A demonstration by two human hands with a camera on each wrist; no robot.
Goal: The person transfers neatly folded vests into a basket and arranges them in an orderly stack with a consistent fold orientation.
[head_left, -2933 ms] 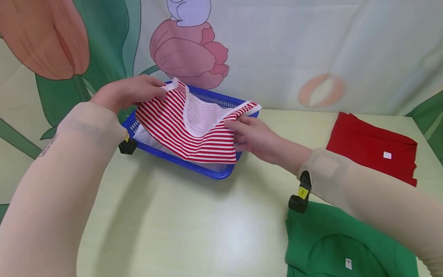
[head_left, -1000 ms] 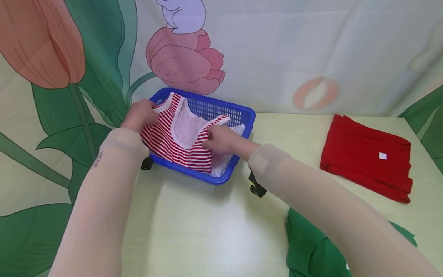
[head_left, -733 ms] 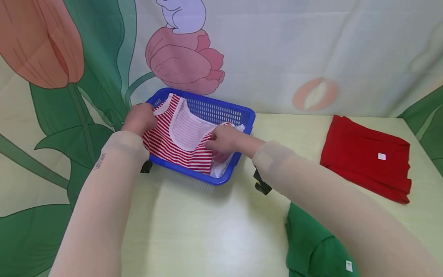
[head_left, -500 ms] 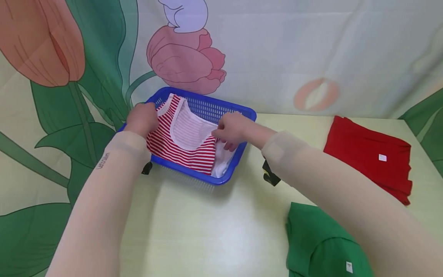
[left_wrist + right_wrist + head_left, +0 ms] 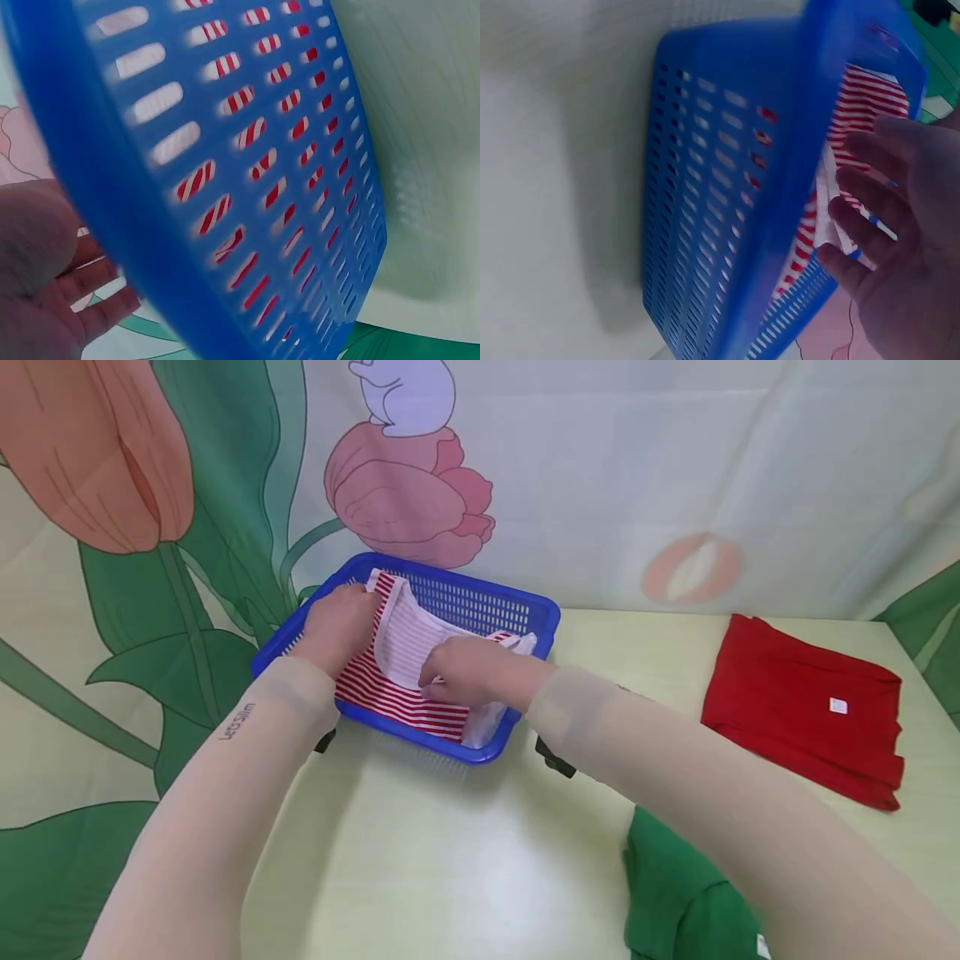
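A red-and-white striped top [image 5: 405, 708] with a white-trimmed neckline lies in the blue plastic basket [image 5: 542, 622], over some white cloth [image 5: 487, 727]. My left hand [image 5: 339, 622] is over the top's left shoulder; in the left wrist view its relaxed fingers [image 5: 105, 311] reach past the basket rim. My right hand [image 5: 468, 670] hovers over or touches the neckline's right side. In the right wrist view, that hand [image 5: 907, 217] has spread, slightly bent fingers beside the striped fabric, gripping nothing. Its fingertips are partly hidden in the head view.
A folded red garment [image 5: 810, 710] with a white tag lies on the table [image 5: 442, 860] to the right. Nearer the front right is a folded green garment [image 5: 678, 902], partly covered by my right arm. A printed cloth backdrop [image 5: 585, 485] hangs behind the basket.
The striped top went from being held up over the basket to lying inside it. Most recently, my left hand shifted right over its shoulder, and my right hand moved left over the neckline.
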